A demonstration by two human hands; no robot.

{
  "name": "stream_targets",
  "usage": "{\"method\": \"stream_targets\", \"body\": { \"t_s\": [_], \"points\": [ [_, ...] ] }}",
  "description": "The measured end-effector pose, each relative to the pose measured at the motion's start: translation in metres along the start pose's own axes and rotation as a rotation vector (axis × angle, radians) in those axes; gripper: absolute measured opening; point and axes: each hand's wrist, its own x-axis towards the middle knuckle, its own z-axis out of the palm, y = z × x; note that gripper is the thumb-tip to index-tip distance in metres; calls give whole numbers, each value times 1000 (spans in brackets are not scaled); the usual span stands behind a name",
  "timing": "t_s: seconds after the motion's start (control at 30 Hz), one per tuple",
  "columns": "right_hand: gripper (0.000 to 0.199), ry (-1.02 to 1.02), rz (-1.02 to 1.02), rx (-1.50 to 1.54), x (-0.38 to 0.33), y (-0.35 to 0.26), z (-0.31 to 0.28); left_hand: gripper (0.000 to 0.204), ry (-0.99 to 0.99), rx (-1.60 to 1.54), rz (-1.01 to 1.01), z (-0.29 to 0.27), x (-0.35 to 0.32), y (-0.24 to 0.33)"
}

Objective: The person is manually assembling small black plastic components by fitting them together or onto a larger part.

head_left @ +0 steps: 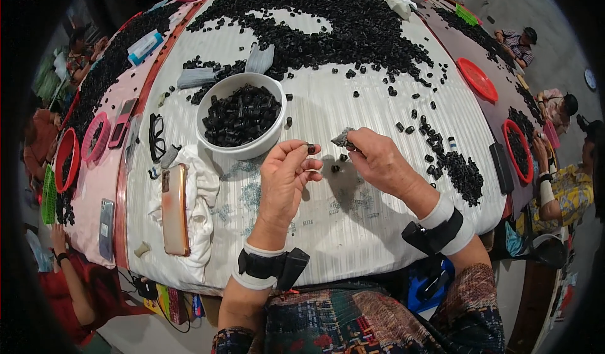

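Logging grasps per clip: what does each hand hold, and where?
Left hand pinches a small black part at its fingertips; right hand grips a small grey tool by its rear end.

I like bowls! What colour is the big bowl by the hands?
The bowl is white, full of small black pieces; head view.

Left hand (287, 174) pinches a small black part (311, 148); right hand (378, 162) grips a grey tool (343, 138).
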Motion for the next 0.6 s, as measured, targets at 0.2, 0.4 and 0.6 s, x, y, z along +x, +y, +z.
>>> {"method": "stream_targets", "body": {
  "t_s": [0.2,0.4,0.6],
  "points": [
    [18,-37,-11,32,6,-2,14,17,-12,-64,39,-3,1,2],
    [22,-55,-23,-46,12,-10,38,16,-23,-145,115,-2,0,2],
    [37,-33,-136,-156,5,-12,62,14,-28,-165,148,-3,0,0]
  ]
}}
